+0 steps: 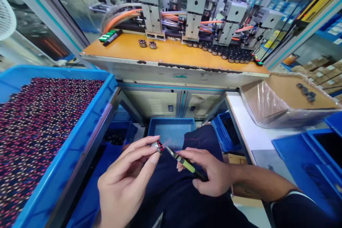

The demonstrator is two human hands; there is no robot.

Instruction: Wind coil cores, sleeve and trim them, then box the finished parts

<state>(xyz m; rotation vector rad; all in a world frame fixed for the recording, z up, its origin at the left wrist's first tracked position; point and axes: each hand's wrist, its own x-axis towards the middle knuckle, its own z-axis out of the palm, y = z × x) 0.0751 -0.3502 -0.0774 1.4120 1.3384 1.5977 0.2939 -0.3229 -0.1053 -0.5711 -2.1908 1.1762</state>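
Between thumb and fingertips, my left hand [127, 181] pinches a small round metal part [158, 145] with a dark and red face, probably a wound motor core. Thin reddish wires stick out of it to the right. My right hand [208, 171] is wrapped round a pair of pliers [187, 164] with green and black handles. The pliers' tip points up and left, close to the wires; I cannot tell whether its jaws touch them. Both hands are above my lap.
A blue crate [107, 89] full of similar red-and-black parts stands at the left. Ahead, a machine bench [120, 51] carries several metal fixtures and rows of dark round parts. A blue bin [171, 123] lies below it. At the right is a plastic-lined carton [267, 103].
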